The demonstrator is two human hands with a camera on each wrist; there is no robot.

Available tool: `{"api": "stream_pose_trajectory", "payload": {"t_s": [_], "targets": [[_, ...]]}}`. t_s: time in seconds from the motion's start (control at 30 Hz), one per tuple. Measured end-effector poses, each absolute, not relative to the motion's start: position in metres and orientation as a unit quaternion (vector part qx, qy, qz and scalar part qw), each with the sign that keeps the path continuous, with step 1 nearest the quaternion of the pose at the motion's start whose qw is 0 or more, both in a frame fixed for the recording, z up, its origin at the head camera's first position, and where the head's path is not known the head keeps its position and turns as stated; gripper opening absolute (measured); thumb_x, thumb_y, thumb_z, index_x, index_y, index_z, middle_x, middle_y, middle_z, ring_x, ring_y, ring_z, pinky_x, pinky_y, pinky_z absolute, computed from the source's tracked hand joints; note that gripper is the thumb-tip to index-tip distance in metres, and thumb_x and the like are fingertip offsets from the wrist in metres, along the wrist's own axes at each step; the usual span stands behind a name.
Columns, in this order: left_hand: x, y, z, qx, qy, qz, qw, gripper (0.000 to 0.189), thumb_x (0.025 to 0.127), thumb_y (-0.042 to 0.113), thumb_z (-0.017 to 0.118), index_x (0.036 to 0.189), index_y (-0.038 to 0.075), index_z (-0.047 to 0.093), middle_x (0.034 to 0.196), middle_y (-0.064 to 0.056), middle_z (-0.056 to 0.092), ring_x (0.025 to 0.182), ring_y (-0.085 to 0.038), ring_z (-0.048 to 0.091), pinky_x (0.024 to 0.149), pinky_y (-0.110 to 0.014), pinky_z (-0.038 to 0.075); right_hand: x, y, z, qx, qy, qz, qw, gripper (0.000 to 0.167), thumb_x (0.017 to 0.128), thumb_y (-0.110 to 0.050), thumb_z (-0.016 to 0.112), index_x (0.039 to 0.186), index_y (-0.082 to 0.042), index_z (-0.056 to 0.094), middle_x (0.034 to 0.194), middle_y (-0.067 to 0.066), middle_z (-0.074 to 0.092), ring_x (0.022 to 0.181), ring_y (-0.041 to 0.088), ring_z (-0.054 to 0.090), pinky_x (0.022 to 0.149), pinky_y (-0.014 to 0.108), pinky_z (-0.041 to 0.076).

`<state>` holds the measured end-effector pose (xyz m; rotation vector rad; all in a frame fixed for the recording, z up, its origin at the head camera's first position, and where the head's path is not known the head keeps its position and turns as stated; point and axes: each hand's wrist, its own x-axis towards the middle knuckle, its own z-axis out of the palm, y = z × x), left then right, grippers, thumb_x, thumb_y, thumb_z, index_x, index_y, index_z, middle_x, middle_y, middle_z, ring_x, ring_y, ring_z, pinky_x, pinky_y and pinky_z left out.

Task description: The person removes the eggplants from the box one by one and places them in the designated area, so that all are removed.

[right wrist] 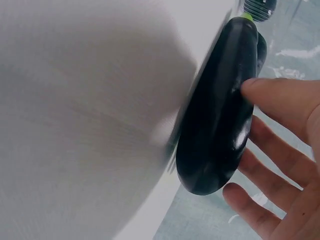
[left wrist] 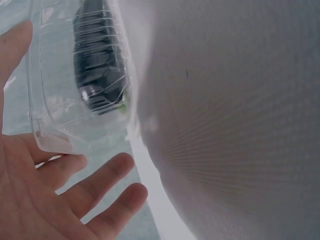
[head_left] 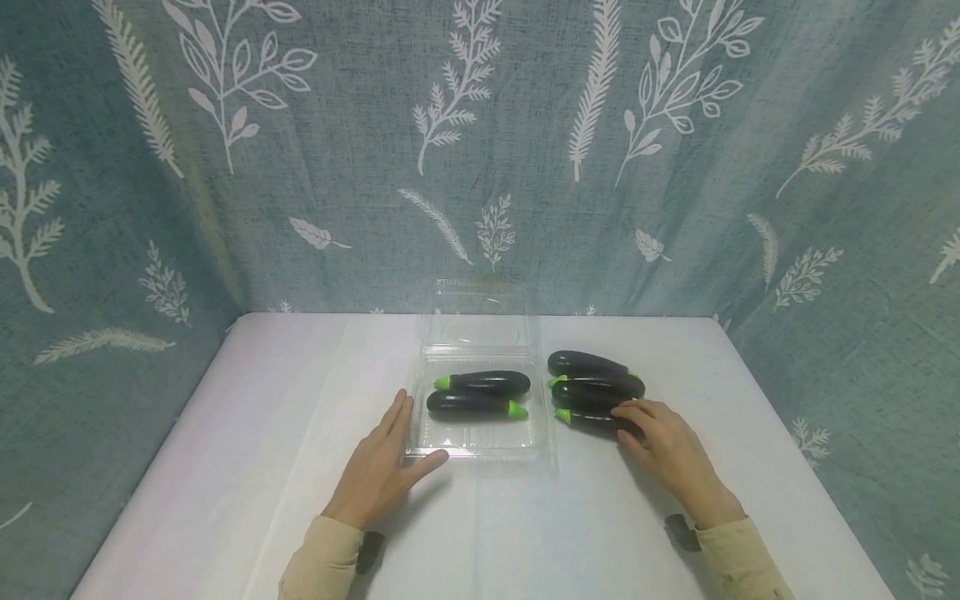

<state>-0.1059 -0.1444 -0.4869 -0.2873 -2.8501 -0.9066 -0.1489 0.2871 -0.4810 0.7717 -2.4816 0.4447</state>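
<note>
A clear plastic clamshell container [head_left: 486,437] stands on the table with its lid [head_left: 480,321] raised at the back. Two dark eggplants, one behind [head_left: 491,382] and one in front [head_left: 467,403], lie inside it, their green stem ends pointing opposite ways. At the container's left front corner, my left hand [head_left: 378,471] rests with fingers extended and thumb along the front edge. To the right, my right hand [head_left: 671,454] grips the nearest loose eggplant [right wrist: 220,110] by its rounded end, thumb on the near side and fingers on the far side.
Two more eggplants, a middle one [head_left: 600,388] and a back one [head_left: 585,363], lie just beyond the gripped one, right of the container. White cloth covers the table [head_left: 300,400]. Leaf-patterned curtains [head_left: 360,208] enclose the back and both sides.
</note>
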Motion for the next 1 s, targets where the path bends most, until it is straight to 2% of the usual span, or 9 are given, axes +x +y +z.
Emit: {"api": "stream_pose_trajectory", "payload": {"t_s": [0.4, 0.73, 1.0], "targets": [[-0.106, -0.144, -0.486, -0.095, -0.947, -0.301, 0.067, 0.106, 0.088, 0.071, 0.061, 0.160, 0.002, 0.026, 0.167, -0.011, 0.022, 0.142, -0.042, 0.040, 0.115, -0.054, 0.036, -0.153, 0.261, -0.463, 0.305, -0.886, 0.234, 0.260, 0.032, 0.086, -0.010, 0.079, 0.117, -0.008, 0.072, 0.120, 0.009, 0.069, 0.113, 0.028, 0.064, 0.098, 0.044, 0.049], [-0.105, -0.144, -0.486, -0.092, -0.947, -0.301, 0.068, 0.105, 0.088, 0.071, 0.062, 0.160, 0.003, 0.026, 0.167, -0.009, 0.022, 0.139, -0.044, 0.043, 0.113, -0.056, 0.038, -0.152, 0.230, -0.456, 0.287, -0.899, 0.248, 0.219, 0.045, 0.090, -0.019, 0.078, 0.133, -0.012, 0.064, 0.137, 0.007, 0.060, 0.128, 0.028, 0.055, 0.101, 0.050, 0.050], [-0.105, -0.144, -0.486, -0.092, -0.947, -0.300, 0.071, 0.105, 0.088, 0.071, 0.062, 0.160, 0.003, 0.027, 0.167, -0.009, 0.022, 0.139, -0.043, 0.043, 0.113, -0.055, 0.038, -0.156, 0.201, -0.454, 0.319, -0.881, 0.280, 0.211, 0.055, 0.091, -0.018, 0.077, 0.141, -0.011, 0.057, 0.143, 0.010, 0.054, 0.135, 0.028, 0.049, 0.108, 0.045, 0.045]]}}
